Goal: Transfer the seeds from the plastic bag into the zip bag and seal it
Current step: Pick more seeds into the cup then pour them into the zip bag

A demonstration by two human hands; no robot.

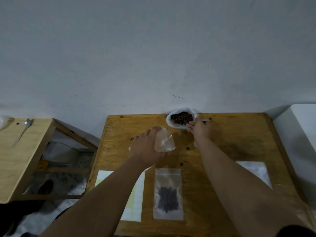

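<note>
Wooden table (222,151): plastic bag (168,121), zip bag (168,194), papers (136,202)

The left forearm (102,194) and right forearm (230,177) are bare along their whole visible length, and so are the left hand (145,147) and right hand (199,130). Dark cloth (297,231) shows at the bottom right corner beside the right arm; whether it is a sleeve cannot be told.

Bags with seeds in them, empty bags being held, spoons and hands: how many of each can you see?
Bags with seeds: 2 (plastic bag, lying zip bag)
Held empty bags: 1 (empty bag)
Spoons: 2 (held spoon, side spoon)
Hands: 2 (left hand, right hand)
Total: 7
</note>
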